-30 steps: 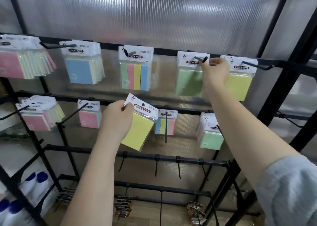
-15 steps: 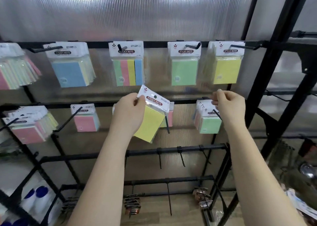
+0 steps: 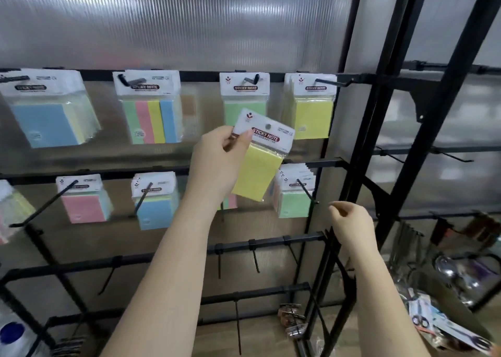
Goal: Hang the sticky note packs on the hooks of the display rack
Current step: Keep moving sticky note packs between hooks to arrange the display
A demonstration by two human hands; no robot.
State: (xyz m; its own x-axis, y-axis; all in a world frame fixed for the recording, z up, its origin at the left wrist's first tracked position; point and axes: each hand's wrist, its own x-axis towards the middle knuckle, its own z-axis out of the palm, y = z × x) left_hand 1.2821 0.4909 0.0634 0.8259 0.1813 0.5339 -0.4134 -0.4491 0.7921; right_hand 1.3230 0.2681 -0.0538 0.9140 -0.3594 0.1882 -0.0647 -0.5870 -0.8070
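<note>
Yellow sticky note pack (image 3: 259,164) pinched by its header in left hand (image 3: 217,164), unhung; right hand (image 3: 349,221) loosely curled, empty; next, thread hole onto top-row hook (image 3: 329,82).

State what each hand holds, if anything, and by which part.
The left hand pinches a yellow sticky note pack by the left end of its white header card. The right hand holds nothing.

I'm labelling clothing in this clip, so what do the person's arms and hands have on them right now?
Nothing shows on either. The left hand and right hand are bare, with no gloves, rings, watch or bracelets visible. Both forearms are bare down to the bottom edge of the picture; no sleeve is in view now.
</note>
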